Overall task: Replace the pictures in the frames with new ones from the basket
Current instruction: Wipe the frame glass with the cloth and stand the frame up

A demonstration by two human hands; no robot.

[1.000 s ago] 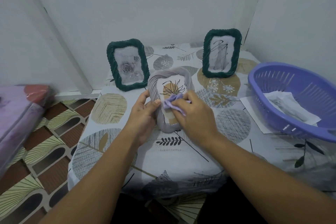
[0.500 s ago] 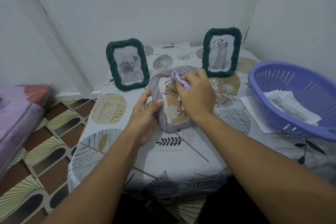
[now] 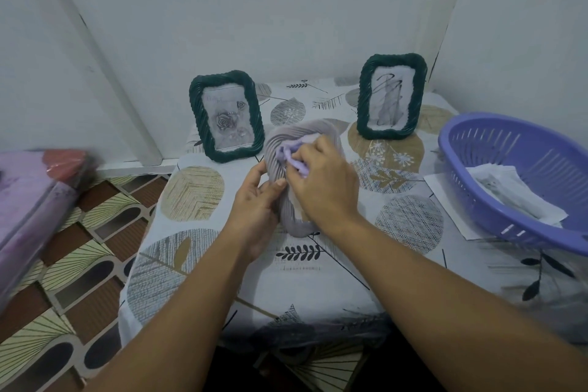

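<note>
The worktop stood in a white-walled corner, under a leaf-printed cloth [image 3: 197, 197], with patterned floor tiles to my left. Two dark green frames stood upright at the back: the rose frame [image 3: 226, 116] on the left and the ink-stroke frame [image 3: 392, 96] on the right. Between and in front of them lay the grey ribbed frame [image 3: 280, 149], flat on the cloth, its long axis running away from me. My left hand [image 3: 254, 200] gripped its left rim, thumb pressed on the ribbing. My right hand [image 3: 324, 181] lay over the frame's opening, fingers pinched round a small lilac cloth [image 3: 291, 153] near the frame's top end. The purple basket [image 3: 509, 169], holding the new pictures [image 3: 512, 191], sat off to my right, well apart from the frame; my right hand was the nearer one for that reach.
</note>
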